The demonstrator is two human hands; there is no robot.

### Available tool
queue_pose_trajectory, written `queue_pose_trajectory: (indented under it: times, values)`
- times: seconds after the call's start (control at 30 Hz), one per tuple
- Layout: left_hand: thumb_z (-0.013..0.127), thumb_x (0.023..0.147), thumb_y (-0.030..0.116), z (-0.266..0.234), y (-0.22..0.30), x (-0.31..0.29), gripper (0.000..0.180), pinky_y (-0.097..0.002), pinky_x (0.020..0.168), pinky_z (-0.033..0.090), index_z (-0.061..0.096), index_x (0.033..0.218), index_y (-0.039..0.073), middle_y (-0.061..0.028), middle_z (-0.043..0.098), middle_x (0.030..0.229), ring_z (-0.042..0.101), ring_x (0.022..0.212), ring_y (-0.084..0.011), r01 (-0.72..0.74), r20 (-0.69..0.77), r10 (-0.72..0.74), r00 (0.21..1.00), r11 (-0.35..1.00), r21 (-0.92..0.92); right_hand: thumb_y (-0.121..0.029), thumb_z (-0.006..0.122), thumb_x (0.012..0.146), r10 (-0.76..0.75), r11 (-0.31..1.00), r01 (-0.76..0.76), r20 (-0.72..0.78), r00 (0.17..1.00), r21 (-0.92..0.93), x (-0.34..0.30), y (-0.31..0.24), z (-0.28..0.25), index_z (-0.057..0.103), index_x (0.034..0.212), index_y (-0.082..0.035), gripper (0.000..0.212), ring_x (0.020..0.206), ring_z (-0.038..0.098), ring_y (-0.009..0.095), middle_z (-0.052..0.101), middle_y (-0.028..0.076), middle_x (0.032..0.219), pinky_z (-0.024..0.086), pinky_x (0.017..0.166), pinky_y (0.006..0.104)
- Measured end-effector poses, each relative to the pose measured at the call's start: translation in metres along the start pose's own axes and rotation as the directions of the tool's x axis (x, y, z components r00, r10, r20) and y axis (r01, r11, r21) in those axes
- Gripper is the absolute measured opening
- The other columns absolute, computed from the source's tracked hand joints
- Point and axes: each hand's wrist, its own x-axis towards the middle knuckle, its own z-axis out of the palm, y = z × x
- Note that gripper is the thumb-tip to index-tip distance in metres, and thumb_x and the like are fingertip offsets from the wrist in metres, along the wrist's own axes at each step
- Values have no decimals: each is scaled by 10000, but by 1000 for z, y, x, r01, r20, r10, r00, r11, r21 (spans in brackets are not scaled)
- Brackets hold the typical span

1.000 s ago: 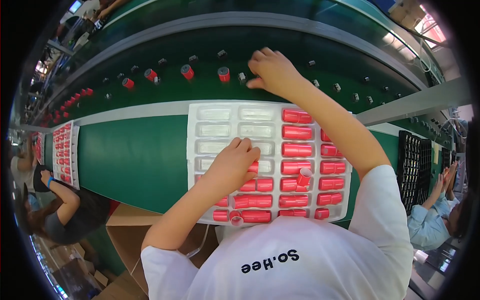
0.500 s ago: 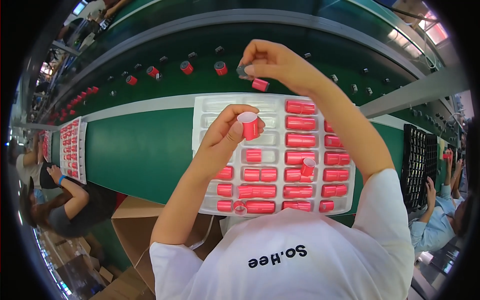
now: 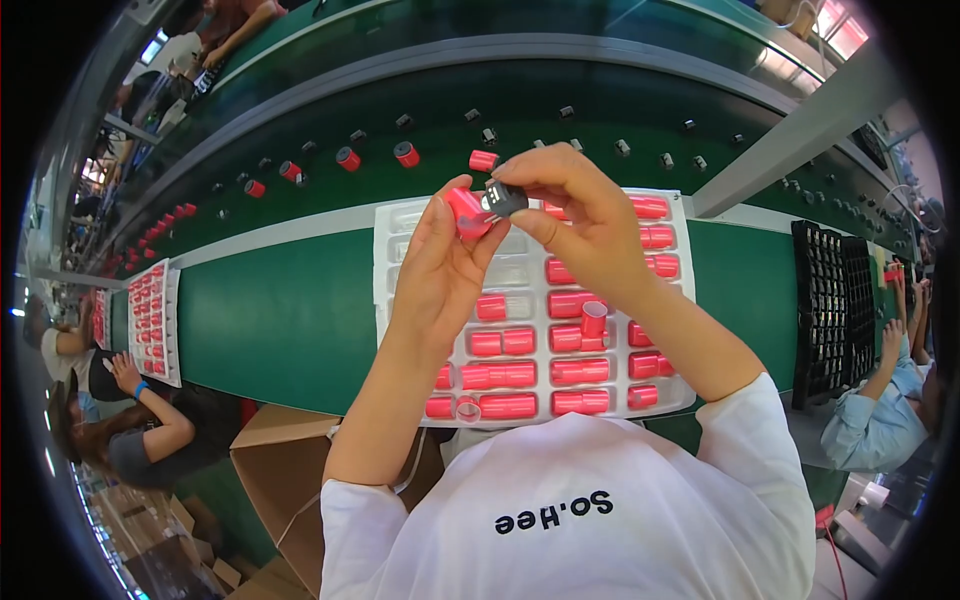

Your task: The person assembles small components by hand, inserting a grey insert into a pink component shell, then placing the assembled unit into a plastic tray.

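In front of me, over the far side of a white moulded tray (image 3: 384, 300), both hands meet. My left hand (image 3: 436, 262) is closed around a pink hollow tube (image 3: 466, 210), which is tilted towards the right. Pinched in the fingers of my right hand (image 3: 585, 220) is a small black part (image 3: 507, 198) with bright metal bits, right against the tube's end. Whether it has entered the tube cannot be told. Below, pink cylinders (image 3: 580, 373) lie in the tray's compartments, and one open tube (image 3: 594, 318) stands upright on top of them.
Beyond the tray runs a green belt (image 3: 400, 185) bearing pink cylinders with dark ends (image 3: 406, 154) and small dark parts (image 3: 622, 147). A grey post (image 3: 790, 125) slants down at the right. Black trays (image 3: 830, 310) and co-workers flank me. A cardboard box (image 3: 280, 450) stands below left.
My right hand has come from over the belt towards me, bringing the black part to the tube. My left hand has tipped the tube over from upright. The cylinders on the belt have shifted left.
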Motion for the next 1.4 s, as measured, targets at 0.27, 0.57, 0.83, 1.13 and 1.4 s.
queue_pose_trajectory:
  times: [0.27, 0.57, 0.83, 1.13, 1.4]
  values:
    - [609, 923, 338, 2, -14, 1, 312, -263, 905, 529, 516, 1088, 90, -72, 631, 1056, 630, 993, -143, -61, -127, 66, 990, 997, 37, -37, 686, 819, -136, 954, 102, -106, 985, -281, -9, 5, 5, 655, 1067, -59, 250, 1028, 611, 237, 654, 94, 1098, 497, 865, 324]
    - [624, 916, 309, -4, -22, 5, 275, -245, 879, 539, 501, 1025, 88, -59, 624, 1013, 640, 955, -123, -121, -99, 126, 987, 991, 55, -11, 681, 810, -101, 921, 92, -4, 995, -379, -7, 13, 6, 708, 1009, -62, 207, 919, 668, 208, 681, 92, 1088, 532, 771, 281]
    - [594, 937, 298, 4, -41, 14, 250, -246, 898, 532, 465, 1007, 96, -69, 618, 1021, 638, 963, -130, -87, -194, 74, 978, 994, -62, -2, 667, 825, 4, 960, -60, -201, 980, -272, -16, 30, 12, 705, 996, -35, 178, 940, 674, 201, 690, 120, 1089, 533, 791, 267]
    - [586, 945, 273, -11, -45, 23, 223, -247, 882, 545, 459, 973, 92, -85, 620, 992, 644, 937, -135, -106, -258, 88, 962, 993, -55, -13, 676, 824, -8, 924, -10, -46, 999, -382, -9, 46, 0, 694, 971, -11, 148, 918, 681, 220, 697, 105, 1072, 535, 785, 282]
    - [599, 946, 244, -14, -41, 35, 214, -281, 867, 554, 473, 950, 71, -84, 618, 952, 642, 906, -141, -110, -213, 128, 969, 990, 93, -2, 685, 819, 320, 945, -324, -77, 944, -51, 6, 62, -5, 690, 954, -18, 136, 927, 657, 187, 692, 93, 1019, 529, 806, 298]
